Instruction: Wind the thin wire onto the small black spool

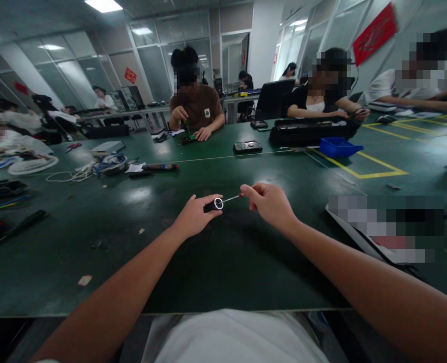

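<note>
Tabletop point(193, 282): deep green, yellow outlines point(382, 176) to the right
Small cylinder point(210, 206): black, bright white round the end
Thin rod point(231, 198): silvery, reddish at the held end
Open bin point(337, 147): solid blue
Shirt point(193, 111) across the table: brown, green-on-white chest patch point(207, 113)
Wall banner point(375, 33): red

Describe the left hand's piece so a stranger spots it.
Find the green table, then the person's left hand above it. That hand grips a short black piece; a bright white ring on its end sets it apart from the thin rod in the right hand.
</note>
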Tool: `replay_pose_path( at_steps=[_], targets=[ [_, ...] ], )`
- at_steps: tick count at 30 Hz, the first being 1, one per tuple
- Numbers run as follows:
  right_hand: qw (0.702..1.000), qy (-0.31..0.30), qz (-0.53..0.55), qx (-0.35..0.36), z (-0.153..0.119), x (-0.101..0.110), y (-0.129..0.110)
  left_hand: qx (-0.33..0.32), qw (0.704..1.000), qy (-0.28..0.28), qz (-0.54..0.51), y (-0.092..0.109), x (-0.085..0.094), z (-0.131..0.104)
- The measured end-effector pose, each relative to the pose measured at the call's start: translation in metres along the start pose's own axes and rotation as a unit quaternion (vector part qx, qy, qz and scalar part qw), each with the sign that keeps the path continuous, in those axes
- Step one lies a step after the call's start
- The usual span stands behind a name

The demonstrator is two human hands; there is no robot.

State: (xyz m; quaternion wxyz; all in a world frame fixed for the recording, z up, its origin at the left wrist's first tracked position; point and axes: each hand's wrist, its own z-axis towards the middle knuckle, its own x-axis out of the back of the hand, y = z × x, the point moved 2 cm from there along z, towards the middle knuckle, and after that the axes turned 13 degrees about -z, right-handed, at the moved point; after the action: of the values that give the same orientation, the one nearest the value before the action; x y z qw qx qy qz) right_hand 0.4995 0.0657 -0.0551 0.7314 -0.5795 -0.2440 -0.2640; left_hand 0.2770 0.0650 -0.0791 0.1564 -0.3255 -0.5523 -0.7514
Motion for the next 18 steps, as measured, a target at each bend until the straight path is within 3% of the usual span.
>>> replay_pose_path(
  at_steps=[5,9,14,18],
  targets=[
    [0.997,-0.011,-0.012,0.081,-0.004,0.002,-0.005,-0.006,1.0,-0.025,-0.002,-0.004,-0.001,0.001],
    [0.988,-0.045,0.022,0.147,-0.006,-0.002,-0.004,-0.003,1.0,-0.012,0.004,-0.006,0.002,0.001],
    [0.991,-0.072,-0.001,0.113,-0.004,-0.009,0.002,0.001,1.0,0.016,-0.002,-0.007,0.007,0.001],
    [0.995,-0.063,-0.002,0.077,-0.002,-0.011,0.002,-0.003,1.0,0.007,-0.002,-0.008,0.005,0.001]
  ],
)
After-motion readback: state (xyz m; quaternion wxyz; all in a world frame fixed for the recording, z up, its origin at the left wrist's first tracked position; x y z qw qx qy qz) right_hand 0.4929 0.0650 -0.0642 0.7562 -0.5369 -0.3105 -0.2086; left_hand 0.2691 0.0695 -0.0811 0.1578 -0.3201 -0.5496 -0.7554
